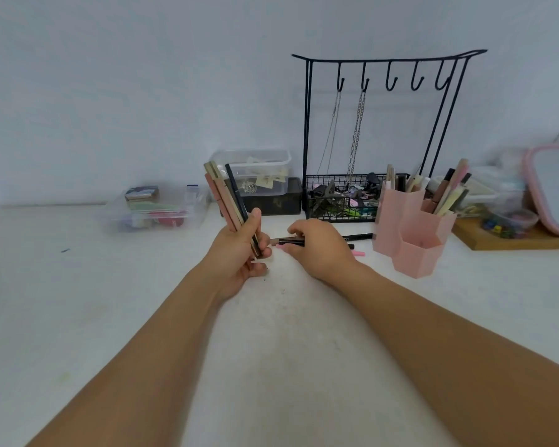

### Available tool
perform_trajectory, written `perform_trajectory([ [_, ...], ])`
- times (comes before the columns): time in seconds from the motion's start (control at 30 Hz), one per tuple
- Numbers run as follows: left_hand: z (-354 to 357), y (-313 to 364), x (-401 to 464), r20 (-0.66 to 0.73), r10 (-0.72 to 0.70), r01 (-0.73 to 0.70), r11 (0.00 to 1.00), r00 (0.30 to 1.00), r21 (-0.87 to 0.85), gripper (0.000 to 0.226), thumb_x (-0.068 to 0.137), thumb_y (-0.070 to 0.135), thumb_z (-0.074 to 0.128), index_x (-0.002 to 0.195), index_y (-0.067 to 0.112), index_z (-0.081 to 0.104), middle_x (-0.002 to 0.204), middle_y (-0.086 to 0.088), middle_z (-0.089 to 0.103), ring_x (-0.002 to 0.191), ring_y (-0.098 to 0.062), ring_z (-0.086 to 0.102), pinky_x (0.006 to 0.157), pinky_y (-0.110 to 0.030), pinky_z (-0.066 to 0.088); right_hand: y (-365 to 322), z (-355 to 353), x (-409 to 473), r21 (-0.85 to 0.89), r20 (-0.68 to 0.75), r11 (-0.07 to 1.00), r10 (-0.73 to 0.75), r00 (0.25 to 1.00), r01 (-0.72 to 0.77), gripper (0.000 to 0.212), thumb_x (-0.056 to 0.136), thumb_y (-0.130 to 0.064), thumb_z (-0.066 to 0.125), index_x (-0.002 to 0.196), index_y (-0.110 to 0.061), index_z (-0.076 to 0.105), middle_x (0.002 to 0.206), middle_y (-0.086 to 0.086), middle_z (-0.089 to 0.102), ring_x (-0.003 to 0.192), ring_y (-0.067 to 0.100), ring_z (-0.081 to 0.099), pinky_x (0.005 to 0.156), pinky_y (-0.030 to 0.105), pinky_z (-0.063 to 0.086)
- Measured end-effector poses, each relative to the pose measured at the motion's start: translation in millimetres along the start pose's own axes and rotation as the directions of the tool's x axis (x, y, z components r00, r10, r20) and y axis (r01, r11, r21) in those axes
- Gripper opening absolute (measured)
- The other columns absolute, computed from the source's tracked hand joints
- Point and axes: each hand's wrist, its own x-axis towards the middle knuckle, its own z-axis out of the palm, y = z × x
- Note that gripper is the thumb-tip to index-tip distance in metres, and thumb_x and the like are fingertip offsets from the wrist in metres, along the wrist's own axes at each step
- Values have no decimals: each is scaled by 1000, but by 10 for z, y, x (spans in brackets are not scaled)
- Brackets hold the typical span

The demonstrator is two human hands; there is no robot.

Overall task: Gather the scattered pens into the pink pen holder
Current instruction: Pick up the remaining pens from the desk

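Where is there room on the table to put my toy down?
The table is bare left of the arms, before the clear box. It is crowded near the pink pen holder and black wire rack.

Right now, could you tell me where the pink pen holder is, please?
In the head view, the pink pen holder stands on the table right of centre, just right of the right hand, in front of the black wire rack.

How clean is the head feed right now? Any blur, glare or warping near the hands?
Head view: soft, even light, no glare, faint shadows. Wide-angle bending bows the black rack and the frame edges. The left hand, its pens and the right hand read slightly soft; the clear box is blurrier.
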Motion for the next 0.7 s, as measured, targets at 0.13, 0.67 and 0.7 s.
perform_trajectory([
  [0.13, 1, -12, 23, -56, -41, 43, 998, 998, 45, 35, 97, 33, 67, 78, 19, 42, 58, 0, 36, 48, -11, 34, 37, -20, 23, 58, -318, 84, 23, 104, 1000, -1, 995, -1, 39, 80, -27, 82, 116, -20, 68, 120, -1, 63, 110, 19, 59, 94, 36, 52],
  [0.67, 21, -25, 52, -126, -52, 58, 997, 991, 45, 37, 99, 39, 63, 73, 17, 50, 61, -4, 55, 55, -15, 60, 43, -24, 48, 150, -648, 182, -240, 422, 967, 21, 907, 90, 11, 84, -15, 77, 91, -7, 78, 94, 9, 76, 92, 27, 70, 87, 42, 58],
  [0.7, 18, -29, 54, -131, -53, 60, 997, 990, 47, 35, 99, 39, 63, 75, 16, 51, 61, -3, 55, 55, -14, 59, 42, -24, 47, 142, -659, 174, -232, 434, 969, 22, 900, 88, 12, 85, -15, 76, 92, -6, 78, 96, 10, 76, 93, 28, 70, 88, 43, 58],
])
